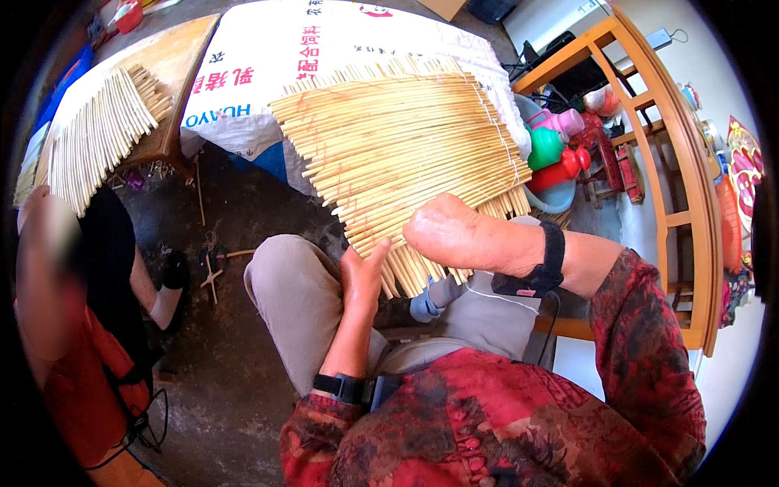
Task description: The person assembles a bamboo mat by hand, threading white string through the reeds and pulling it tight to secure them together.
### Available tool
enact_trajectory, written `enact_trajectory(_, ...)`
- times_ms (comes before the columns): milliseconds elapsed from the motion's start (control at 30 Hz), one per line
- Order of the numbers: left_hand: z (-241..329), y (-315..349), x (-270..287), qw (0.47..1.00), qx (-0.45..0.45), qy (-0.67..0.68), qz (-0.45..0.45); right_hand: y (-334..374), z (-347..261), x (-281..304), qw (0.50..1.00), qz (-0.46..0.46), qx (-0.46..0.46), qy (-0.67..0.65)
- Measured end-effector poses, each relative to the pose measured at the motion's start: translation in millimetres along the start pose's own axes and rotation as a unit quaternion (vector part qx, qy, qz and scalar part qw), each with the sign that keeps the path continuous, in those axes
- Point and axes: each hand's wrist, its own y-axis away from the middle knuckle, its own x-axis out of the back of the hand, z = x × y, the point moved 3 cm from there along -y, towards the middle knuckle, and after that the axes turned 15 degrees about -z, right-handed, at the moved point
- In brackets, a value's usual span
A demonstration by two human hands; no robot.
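Observation:
A mat of pale straw-coloured stalks (406,146), stitched in rows with thin string, slopes from the sack-covered table down over my lap. My left hand (363,272) grips its near left edge, the thumb lying along the stalks and the fingers hidden underneath. Across the near edge, my right hand (446,234) is closed with its back turned up. Its fingertips are hidden, so I cannot make out what is in them. Below the right hand, a loose white string (505,300) trails over my trouser leg. Dark straps circle both my wrists.
At the left, another person (49,276) sits by a smaller stalk mat (105,134) on a wooden table (182,77). A printed white sack (260,49) covers the table ahead. To the right are colourful plastic containers (556,154) and a wooden frame (649,154).

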Motion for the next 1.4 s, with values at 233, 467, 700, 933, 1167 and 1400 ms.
enact_trajectory(233, 3.5, 1.4, -0.3, 0.999, -0.008, 0.045, -0.002, -0.7, -0.5, 5.8, 1.0, 0.018, 0.022, 0.0)
enact_trajectory(467, -2.4, 1.5, -0.4, 0.999, -0.004, 0.044, 0.007, -5.0, -0.5, 4.0, 0.999, -0.024, 0.021, -0.017)
enact_trajectory(700, -1.8, 1.5, -5.5, 0.996, -0.043, 0.083, 0.014, -6.4, 1.9, 2.9, 0.999, 0.018, 0.038, -0.003)
enact_trajectory(933, 2.8, 3.1, -6.0, 0.997, -0.034, 0.069, 0.025, -8.4, -2.1, 8.1, 0.999, -0.015, 0.032, 0.015)
enact_trajectory(1167, 1.5, 1.2, -6.4, 0.993, -0.061, 0.089, 0.043, -11.4, -3.8, 2.2, 0.999, -0.005, 0.031, 0.026)
enact_trajectory(1400, 1.8, 2.2, -6.1, 0.996, -0.036, 0.08, 0.0, -12.3, -4.6, -1.3, 0.999, -0.001, 0.037, 0.013)
